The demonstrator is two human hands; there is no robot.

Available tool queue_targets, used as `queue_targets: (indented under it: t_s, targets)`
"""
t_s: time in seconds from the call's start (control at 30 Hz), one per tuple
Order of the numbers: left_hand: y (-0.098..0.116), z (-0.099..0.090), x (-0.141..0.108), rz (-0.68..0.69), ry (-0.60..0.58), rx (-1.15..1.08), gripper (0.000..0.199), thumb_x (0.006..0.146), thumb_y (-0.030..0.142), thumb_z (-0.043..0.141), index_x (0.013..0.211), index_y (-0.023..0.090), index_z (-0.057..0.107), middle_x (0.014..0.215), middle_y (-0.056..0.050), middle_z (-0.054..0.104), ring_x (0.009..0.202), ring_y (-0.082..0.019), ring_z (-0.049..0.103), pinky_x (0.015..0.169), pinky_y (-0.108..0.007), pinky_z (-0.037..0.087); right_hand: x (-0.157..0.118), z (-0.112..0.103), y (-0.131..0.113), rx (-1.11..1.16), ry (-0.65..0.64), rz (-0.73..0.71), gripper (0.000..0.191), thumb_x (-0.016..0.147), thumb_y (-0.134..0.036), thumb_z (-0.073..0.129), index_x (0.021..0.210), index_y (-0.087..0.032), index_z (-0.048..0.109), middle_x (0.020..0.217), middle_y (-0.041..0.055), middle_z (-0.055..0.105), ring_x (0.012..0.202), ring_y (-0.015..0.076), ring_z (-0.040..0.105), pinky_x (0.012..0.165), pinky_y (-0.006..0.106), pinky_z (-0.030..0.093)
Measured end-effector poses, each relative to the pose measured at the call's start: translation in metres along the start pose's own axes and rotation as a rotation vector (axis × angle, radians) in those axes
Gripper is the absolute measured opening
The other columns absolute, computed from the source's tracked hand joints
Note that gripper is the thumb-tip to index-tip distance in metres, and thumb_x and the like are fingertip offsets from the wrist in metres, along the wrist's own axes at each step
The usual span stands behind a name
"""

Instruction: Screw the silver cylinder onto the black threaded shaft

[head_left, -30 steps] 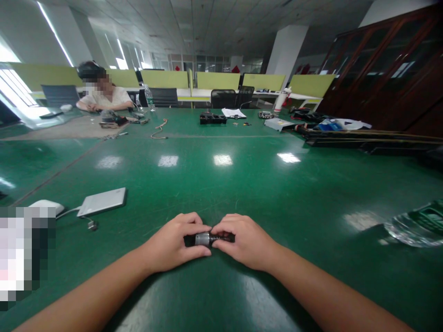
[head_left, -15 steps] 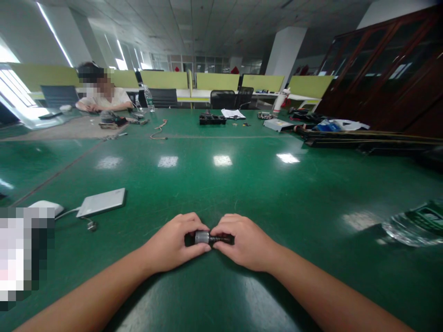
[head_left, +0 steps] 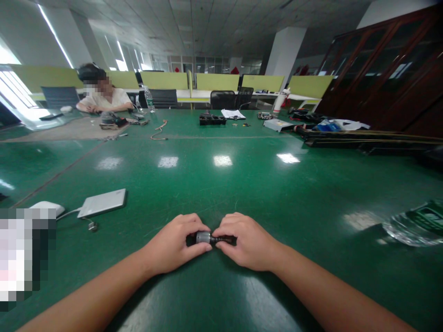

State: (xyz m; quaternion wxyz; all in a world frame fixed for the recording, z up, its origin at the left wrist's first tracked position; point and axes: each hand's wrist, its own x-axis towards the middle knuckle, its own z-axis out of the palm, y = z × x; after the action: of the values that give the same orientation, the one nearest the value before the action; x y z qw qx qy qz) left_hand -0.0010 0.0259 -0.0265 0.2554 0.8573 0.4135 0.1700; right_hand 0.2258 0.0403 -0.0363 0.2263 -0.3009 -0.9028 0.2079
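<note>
Both your grips pinch that little cylinder [head_left: 211,239]: left hand [head_left: 175,244] on the silver end, right hand [head_left: 247,242] on the black end, braced low on the bench [head_left: 221,184] for steadiness, I'd guess.

We find no text, brand, number or sign that we can read anywhere in this view. The water bottle [head_left: 149,99] at the far end of the table [head_left: 242,184] carries a label, but it is too small for us to make out, and the white paper sheet [head_left: 233,113] beside the black tray [head_left: 212,119] shows no legible writing.
</note>
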Motion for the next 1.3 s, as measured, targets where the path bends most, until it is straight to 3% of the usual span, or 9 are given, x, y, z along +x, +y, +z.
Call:
queue_targets:
  t_s: [1.3]
  targets:
    - [0.0009, 0.0006, 0.0002, -0.012, 0.04, -0.014, 0.022, 0.091, 0.034, 0.064, 0.107, 0.02, 0.069, 0.097, -0.005, 0.064, 0.087, -0.02, 0.06, 0.081, -0.031, 0.048, -0.0011, -0.0098, 0.0033, -0.033, -0.042, 0.073, 0.011, 0.081, -0.019, 0.067, 0.091, -0.02, 0.073, 0.08, 0.0013, 0.071, 0.077, 0.0161, 0.06, 0.075, 0.031, 0.042]
